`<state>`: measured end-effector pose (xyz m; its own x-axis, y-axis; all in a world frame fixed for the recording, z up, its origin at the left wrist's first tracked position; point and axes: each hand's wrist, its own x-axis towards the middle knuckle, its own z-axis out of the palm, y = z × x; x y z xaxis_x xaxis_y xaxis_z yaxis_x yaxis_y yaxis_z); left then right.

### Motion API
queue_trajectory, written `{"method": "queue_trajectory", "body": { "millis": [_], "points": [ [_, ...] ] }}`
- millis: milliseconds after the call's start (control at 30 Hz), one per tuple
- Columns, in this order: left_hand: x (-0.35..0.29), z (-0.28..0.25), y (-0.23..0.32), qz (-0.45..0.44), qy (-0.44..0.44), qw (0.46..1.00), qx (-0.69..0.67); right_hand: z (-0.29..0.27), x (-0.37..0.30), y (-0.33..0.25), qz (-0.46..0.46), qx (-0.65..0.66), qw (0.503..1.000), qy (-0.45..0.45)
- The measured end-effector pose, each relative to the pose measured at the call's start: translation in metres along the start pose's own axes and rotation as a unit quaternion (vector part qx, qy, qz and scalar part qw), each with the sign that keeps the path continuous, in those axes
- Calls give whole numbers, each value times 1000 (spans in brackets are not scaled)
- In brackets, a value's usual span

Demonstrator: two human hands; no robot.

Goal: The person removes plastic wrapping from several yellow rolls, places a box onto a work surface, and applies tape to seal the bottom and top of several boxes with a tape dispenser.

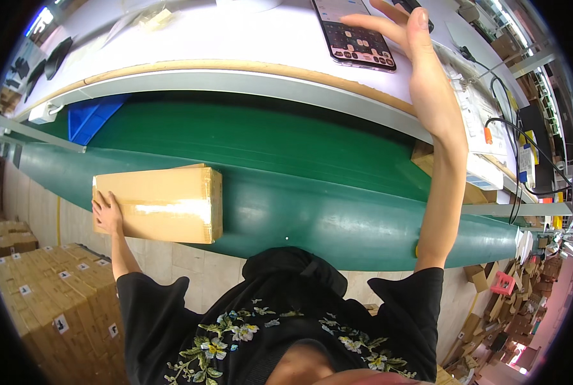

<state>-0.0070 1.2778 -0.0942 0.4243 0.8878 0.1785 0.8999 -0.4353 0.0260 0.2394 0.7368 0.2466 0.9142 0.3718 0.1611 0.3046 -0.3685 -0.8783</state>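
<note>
A brown cardboard box (164, 205), sealed with clear shiny tape, sits on the green conveyor belt surface (267, 212) in front of me to the left. My left hand (108, 215) lies on the top of its left end, fingers spread. Farther off, a smartphone (357, 48) with a lit screen and an on-screen keyboard rests on the white worktable (235, 38). My right hand (424, 61) hovers over the phone's right side, one finger stretched toward the screen and the others apart. A dark object (416, 5) shows partly behind those fingers; its kind is hidden.
Beneath the table edge, a blue plastic bin (94, 119) stands at the left. Black cables (511, 122) hang by the shelf at the right. Large stacked cartons (61, 301) fill the lower left floor. More boxes and a pink crate (503, 283) lie at the lower right.
</note>
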Motion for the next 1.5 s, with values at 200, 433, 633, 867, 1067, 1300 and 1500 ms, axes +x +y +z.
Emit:
{"method": "queue_trajectory", "body": {
  "millis": [200, 433, 633, 867, 1067, 1300, 1500],
  "points": [
    [-1, -2, 3, -8, -5, 1000, 4, -4, -10, 8, -124, -186, 956, 192],
    [2, -1, 4, -12, -7, 1000, 8, -29, -14, 36, -177, -147, 965, 125],
    [3, 1, 0, -10, -9, 1000, 10, -16, -21, 17, -171, -145, 962, 158],
    [1, -1, 2, -22, -20, 999, 13, -20, -19, 13, -183, -92, 974, 91],
    [4, 2, -1, -11, -10, 1000, 19, -13, -19, 11, -149, -208, 959, 126],
    [1, 2, -3, -14, -7, 1000, 20, -17, -4, 6, -150, -109, 981, 65],
    [2, 0, 4, -8, -5, 1000, 17, -14, 16, 8, -85, -176, 981, 12]
  ]
}}
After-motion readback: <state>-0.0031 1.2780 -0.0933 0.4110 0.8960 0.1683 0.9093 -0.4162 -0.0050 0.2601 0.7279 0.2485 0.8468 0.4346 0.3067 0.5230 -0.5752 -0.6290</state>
